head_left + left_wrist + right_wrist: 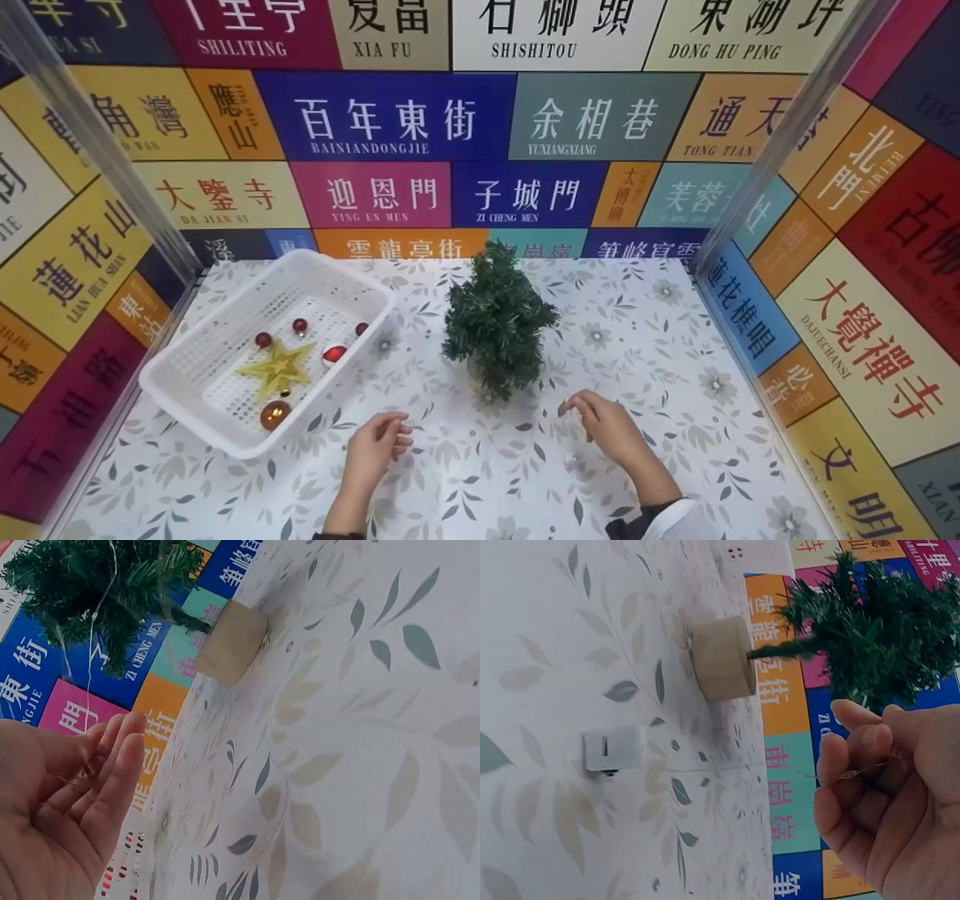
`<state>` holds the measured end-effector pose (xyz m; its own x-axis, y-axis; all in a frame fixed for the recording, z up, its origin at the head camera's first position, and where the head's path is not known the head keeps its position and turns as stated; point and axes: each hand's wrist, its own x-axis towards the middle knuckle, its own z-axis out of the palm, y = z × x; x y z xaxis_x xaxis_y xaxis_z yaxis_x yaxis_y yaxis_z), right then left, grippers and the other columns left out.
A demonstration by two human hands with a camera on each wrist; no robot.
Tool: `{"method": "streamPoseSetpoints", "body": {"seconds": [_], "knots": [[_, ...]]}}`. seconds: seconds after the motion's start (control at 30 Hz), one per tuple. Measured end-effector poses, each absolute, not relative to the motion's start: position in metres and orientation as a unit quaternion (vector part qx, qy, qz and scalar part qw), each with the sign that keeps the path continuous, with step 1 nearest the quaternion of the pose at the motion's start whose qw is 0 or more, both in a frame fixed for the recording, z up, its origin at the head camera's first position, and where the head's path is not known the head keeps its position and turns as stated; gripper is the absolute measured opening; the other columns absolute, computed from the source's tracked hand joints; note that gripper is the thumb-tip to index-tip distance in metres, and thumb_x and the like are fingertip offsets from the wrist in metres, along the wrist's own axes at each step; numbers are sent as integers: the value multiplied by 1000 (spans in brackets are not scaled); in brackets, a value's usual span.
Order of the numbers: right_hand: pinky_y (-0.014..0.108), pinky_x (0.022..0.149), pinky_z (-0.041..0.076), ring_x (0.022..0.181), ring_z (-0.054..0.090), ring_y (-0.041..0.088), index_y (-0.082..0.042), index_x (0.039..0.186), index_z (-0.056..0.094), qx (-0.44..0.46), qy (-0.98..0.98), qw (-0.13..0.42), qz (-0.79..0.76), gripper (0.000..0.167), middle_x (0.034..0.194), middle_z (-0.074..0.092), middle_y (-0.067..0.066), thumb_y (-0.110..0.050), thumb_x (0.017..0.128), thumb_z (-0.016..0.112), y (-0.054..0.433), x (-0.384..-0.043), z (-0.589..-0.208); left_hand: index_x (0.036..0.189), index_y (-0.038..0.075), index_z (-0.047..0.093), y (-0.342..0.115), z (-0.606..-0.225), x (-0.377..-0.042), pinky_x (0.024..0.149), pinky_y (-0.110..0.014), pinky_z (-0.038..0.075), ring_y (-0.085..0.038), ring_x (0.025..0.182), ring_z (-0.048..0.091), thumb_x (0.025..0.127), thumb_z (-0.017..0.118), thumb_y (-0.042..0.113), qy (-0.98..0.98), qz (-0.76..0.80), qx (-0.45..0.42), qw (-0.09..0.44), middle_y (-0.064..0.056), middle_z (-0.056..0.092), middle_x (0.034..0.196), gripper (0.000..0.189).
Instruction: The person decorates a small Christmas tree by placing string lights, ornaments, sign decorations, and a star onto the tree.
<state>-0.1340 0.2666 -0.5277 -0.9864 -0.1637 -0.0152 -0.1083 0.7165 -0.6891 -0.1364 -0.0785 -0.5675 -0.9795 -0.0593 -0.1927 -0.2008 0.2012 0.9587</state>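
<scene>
A small green artificial Christmas tree [499,322] stands upright on a round wooden base [724,660]. My left hand [375,442], in front of the tree to the left, pinches a thin wire string [91,667] with tiny beads on it; in the left wrist view the wire runs up across the branches. To the tree's right, my right hand [607,424] has its fingers curled round another length of thin wire [847,775]. Both hands are a little above the table, apart from the tree. A small white box [613,748] with a slot lies on the table near the right hand.
On the left stands a white plastic basket [195,431] with a gold star [277,367], an orange-brown bauble [275,415] and several red baubles [334,355]. Colourful panels with writing [390,116] enclose the back and sides of the leaf-patterned table [637,360].
</scene>
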Motion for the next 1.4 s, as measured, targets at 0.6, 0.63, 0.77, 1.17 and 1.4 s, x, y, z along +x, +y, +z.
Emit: {"method": "streamPoseSetpoints", "body": {"seconds": [0.6, 0.63, 0.77, 1.17, 1.4], "knots": [[27, 52, 41, 58, 51, 15, -10, 92, 60, 54, 925, -5, -377, 15, 65, 55, 1, -24, 87, 57, 307, -145, -514, 103, 13, 64, -102, -576, -137, 58, -27, 46, -23, 74, 57, 88, 56, 25, 850, 519, -53, 78, 1, 62, 79, 21], [27, 54, 41, 60, 52, 14, -10, 92, 60, 50, 925, -10, -376, 15, 67, 56, 1, -24, 88, 57, 305, -144, -513, 103, 13, 64, -101, -577, -136, 59, -27, 46, -22, 75, 58, 87, 56, 25, 851, 517, -37, 81, 0, 63, 80, 21], [29, 61, 43, 67, 55, 14, -11, 88, 61, 29, 925, -31, -378, 13, 69, 60, -1, -24, 87, 58, 295, -143, -508, 103, 13, 64, -93, -579, -132, 62, -28, 45, -16, 73, 58, 87, 56, 24, 868, 487, 30, 94, -1, 63, 81, 21], [27, 70, 50, 72, 62, 16, -8, 88, 66, 7, 868, -2, -497, 20, 71, 63, 3, -27, 85, 59, 275, -136, -477, 117, 11, 54, -75, -531, -126, 76, -35, 46, -21, 91, 56, 82, 64, 15, 915, 398, 66, -26, -4, 58, 105, 37], [30, 73, 51, 79, 63, 23, 4, 99, 58, -19, 779, 27, -626, 28, 80, 63, 17, -22, 90, 52, 253, -121, -461, 100, 16, 62, -9, -502, -96, 67, -20, 48, -5, 80, 56, 87, 56, 20, 862, 456, 181, -127, 9, 60, 92, 14]]}}
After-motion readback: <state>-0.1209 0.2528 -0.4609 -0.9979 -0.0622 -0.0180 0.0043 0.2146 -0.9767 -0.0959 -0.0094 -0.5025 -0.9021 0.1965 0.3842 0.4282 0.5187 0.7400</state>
